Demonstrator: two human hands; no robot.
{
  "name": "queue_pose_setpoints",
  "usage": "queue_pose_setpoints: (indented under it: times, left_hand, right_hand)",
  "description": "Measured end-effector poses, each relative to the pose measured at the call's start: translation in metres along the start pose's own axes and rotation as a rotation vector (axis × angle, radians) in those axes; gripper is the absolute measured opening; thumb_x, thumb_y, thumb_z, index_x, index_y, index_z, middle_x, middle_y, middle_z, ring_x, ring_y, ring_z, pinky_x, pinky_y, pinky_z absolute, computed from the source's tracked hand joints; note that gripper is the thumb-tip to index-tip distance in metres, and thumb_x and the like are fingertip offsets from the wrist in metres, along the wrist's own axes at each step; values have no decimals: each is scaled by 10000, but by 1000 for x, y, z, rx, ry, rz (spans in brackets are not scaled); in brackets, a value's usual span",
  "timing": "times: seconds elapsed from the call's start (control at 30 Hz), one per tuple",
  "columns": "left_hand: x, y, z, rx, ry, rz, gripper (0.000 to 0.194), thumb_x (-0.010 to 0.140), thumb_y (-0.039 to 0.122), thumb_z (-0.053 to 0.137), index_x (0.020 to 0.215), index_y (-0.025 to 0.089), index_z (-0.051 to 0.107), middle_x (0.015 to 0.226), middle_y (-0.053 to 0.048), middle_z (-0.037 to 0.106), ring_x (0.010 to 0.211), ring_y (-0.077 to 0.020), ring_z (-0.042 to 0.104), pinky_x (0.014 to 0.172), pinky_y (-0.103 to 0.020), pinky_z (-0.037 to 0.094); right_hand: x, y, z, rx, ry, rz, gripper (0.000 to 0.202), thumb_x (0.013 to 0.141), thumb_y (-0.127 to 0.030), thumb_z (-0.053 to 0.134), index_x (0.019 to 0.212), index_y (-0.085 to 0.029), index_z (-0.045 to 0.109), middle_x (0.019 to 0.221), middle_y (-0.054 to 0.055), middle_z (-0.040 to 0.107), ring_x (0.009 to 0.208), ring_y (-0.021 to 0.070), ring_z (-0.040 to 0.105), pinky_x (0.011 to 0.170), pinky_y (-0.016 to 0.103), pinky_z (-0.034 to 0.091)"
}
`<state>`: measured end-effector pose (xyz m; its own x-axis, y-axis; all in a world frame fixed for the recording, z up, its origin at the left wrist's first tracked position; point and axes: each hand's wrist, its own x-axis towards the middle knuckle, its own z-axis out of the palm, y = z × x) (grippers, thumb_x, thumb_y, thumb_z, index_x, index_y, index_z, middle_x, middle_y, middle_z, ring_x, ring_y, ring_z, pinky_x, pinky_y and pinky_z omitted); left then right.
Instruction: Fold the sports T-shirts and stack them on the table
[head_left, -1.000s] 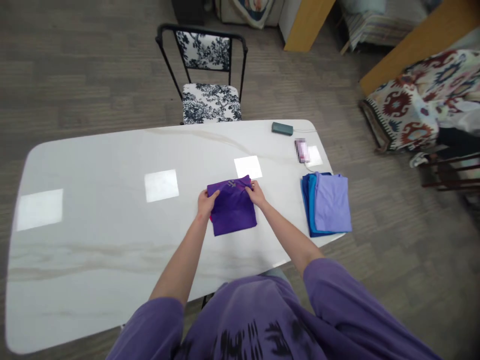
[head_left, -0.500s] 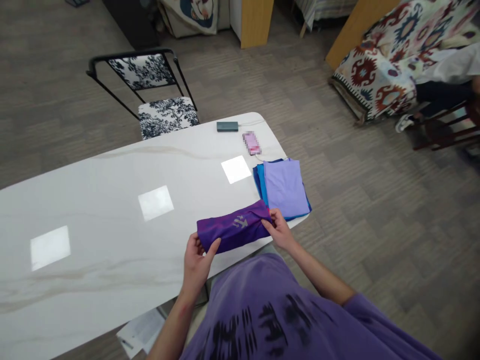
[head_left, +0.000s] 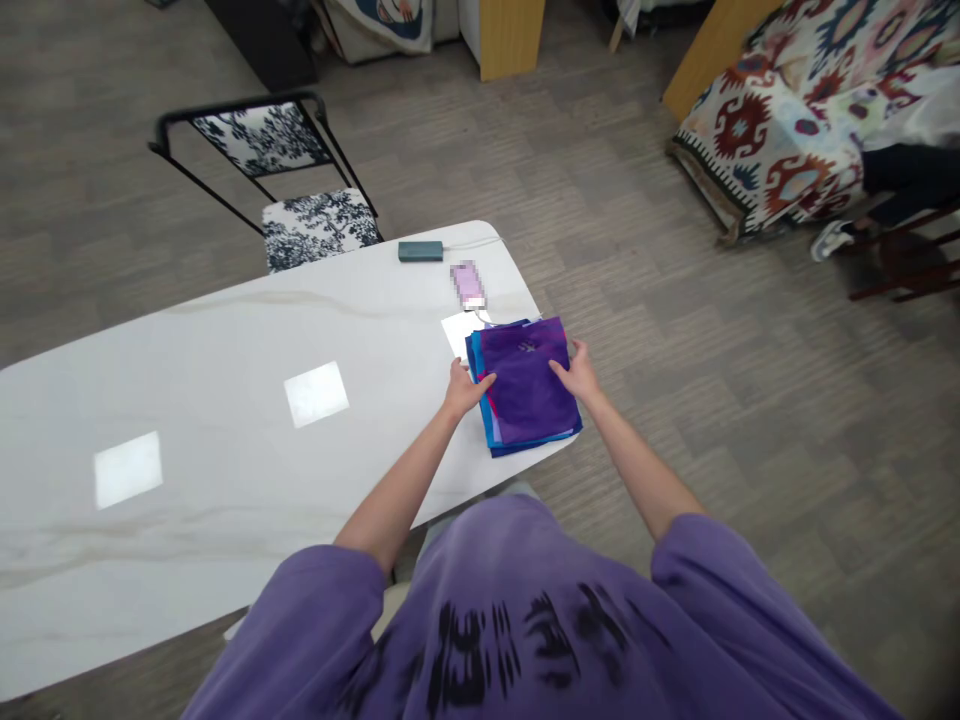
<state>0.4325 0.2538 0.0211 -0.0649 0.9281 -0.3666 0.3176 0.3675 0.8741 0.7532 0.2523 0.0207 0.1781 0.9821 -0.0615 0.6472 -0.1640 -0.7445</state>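
A dark purple folded cloth [head_left: 529, 395] with a small grey print lies on top of a stack of folded cloths [head_left: 474, 362] at the right end of the white table [head_left: 225, 400]. Blue and lilac edges show beneath it. My left hand [head_left: 466, 388] grips the purple cloth's left edge, thumb on top. At its right edge, my right hand [head_left: 577, 373] pinches the same cloth, also with the thumb above.
A pink phone [head_left: 468, 284], blurred, lies behind the stack with a cable. Left of it sits a dark green box-like device [head_left: 421, 252]. A patterned chair [head_left: 319, 225] stands beyond the table. A seated person's leg [head_left: 907, 180] shows at far right.
Both hands have moved the purple cloth from the table's front edge onto the stack, covering most of the lilac cloth. It now lies flatter and looks squarer. The view has shifted slightly.
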Motion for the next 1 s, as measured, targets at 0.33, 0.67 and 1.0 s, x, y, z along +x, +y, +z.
queue_pose_setpoints:
  times: [0.33, 0.67, 1.0]
  left_hand:
    - [-205, -161, -64, 389, 100, -170, 834, 783, 460, 810, 1535, 177, 585, 1420, -249, 669, 1406, -440, 668, 1239, -619, 505]
    - [-73, -179, -121, 502, 493, -287, 859, 965, 471, 579, 1684, 38, 394, 1704, -308, 480, 1669, -390, 400, 1382, -561, 308]
    - [89, -167, -96, 564, 580, -269, 866, 1082, 494, 459, 1802, 78, 217, 1877, -219, 242, 1788, -314, 30, 1434, -598, 40]
  right_hand:
    - [-83, 12, 60, -447, -182, -265, 771, 1101, -560, 493, 1806, -305, 315, 1902, 76, 236, 1753, 353, 242, 1420, 662, 205]
    - [-58, -5, 78, -512, -229, -288, 648, 1082, -641, 542, 1633, -301, 580, 1635, 165, 604, 1474, 416, 558, 1252, 645, 392]
    - [167, -52, 167, -52, -171, -156, 359, 1051, -575, 565, 1187, -264, 685, 1014, 68, 774, 883, 270, 706, 914, 439, 561]
